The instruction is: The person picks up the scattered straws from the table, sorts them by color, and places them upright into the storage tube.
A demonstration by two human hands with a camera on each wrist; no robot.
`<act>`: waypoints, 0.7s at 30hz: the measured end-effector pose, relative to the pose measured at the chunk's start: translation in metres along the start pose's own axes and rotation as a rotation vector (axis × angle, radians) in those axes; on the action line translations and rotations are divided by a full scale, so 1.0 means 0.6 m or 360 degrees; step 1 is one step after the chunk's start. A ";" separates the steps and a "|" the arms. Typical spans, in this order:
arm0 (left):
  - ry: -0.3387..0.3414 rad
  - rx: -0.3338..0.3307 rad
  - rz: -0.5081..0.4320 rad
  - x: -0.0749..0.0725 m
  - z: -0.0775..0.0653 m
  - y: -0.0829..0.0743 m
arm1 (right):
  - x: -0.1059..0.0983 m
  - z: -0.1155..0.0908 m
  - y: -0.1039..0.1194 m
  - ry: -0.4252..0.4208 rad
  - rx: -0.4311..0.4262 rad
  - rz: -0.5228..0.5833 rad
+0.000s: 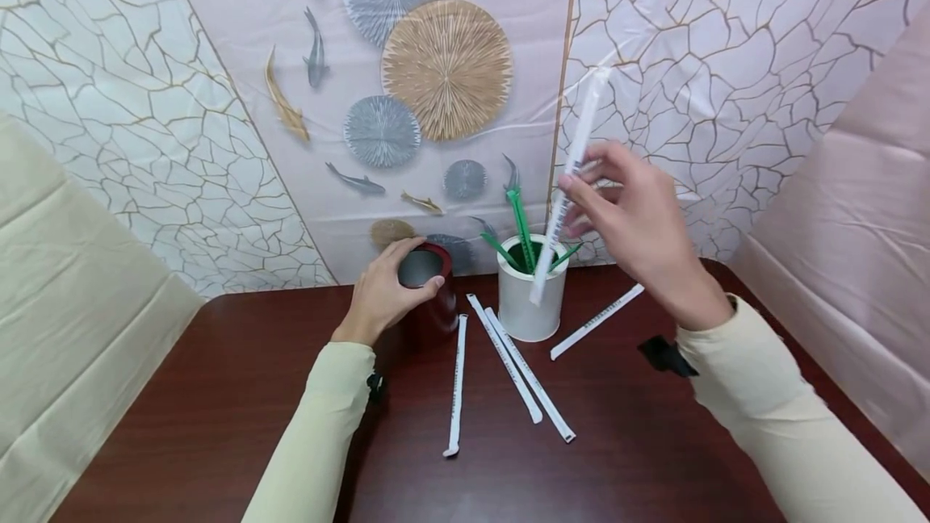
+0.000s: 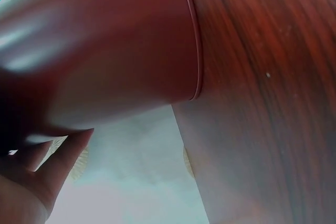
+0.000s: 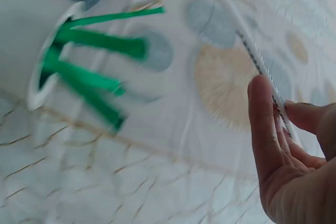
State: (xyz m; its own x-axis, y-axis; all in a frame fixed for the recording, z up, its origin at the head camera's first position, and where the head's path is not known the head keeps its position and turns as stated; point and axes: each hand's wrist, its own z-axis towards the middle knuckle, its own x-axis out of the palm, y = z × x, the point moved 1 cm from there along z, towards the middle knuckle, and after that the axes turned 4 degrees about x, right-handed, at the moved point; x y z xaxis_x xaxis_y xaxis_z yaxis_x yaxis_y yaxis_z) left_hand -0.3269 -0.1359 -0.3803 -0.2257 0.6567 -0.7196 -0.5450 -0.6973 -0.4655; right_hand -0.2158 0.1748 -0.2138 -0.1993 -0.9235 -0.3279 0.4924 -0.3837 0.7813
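Note:
My left hand [image 1: 385, 289] holds a dark red cylindrical cup [image 1: 436, 309] at its rim, thumb on the near side. In the left wrist view the red cup [image 2: 115, 45] stands with its base on the table, fingertips [image 2: 73, 145] against its side. Raised at the right, my right hand [image 1: 632, 212] pinches a white paper-wrapped straw [image 1: 587, 115] between thumb and fingers. The straw slants upright, and its lower end overlaps a white cup [image 1: 529, 315] in the head view. Several green-wrapped straws [image 1: 520, 220] stick out of that white cup.
On the dark wood table [image 1: 218, 394] lie several more white wrapped straws: one [image 1: 456, 386] below the red cup, a close pair [image 1: 508, 366] in the middle, one [image 1: 596, 321] right of the white cup. A patterned cloth [image 1: 450, 176] hangs behind the table's back edge.

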 end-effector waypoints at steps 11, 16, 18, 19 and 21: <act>-0.0014 -0.0032 0.0015 0.008 0.001 0.004 | 0.132 0.065 0.034 0.0101 -0.0349 0.0100; -0.0015 -0.0072 0.0011 0.008 0.003 0.002 | 0.189 0.072 0.003 0.0253 -0.0385 -0.0141; -0.0014 -0.0089 0.0007 0.006 0.003 0.001 | 0.210 0.070 -0.014 0.0320 -0.0425 -0.0272; -0.0011 -0.0092 0.0010 0.005 0.004 0.001 | 0.220 0.069 -0.023 0.0353 -0.0441 -0.0335; -0.0015 -0.0097 0.0019 0.002 0.004 0.001 | 0.238 0.066 -0.039 0.0434 -0.0472 -0.0471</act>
State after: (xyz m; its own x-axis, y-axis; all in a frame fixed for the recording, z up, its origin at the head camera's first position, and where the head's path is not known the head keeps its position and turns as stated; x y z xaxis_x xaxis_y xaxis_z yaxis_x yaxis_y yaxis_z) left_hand -0.3296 -0.1347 -0.3800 -0.2393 0.6509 -0.7205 -0.4924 -0.7209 -0.4877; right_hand -0.2893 0.0515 -0.2580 -0.1576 -0.7249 -0.6706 0.6760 -0.5742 0.4618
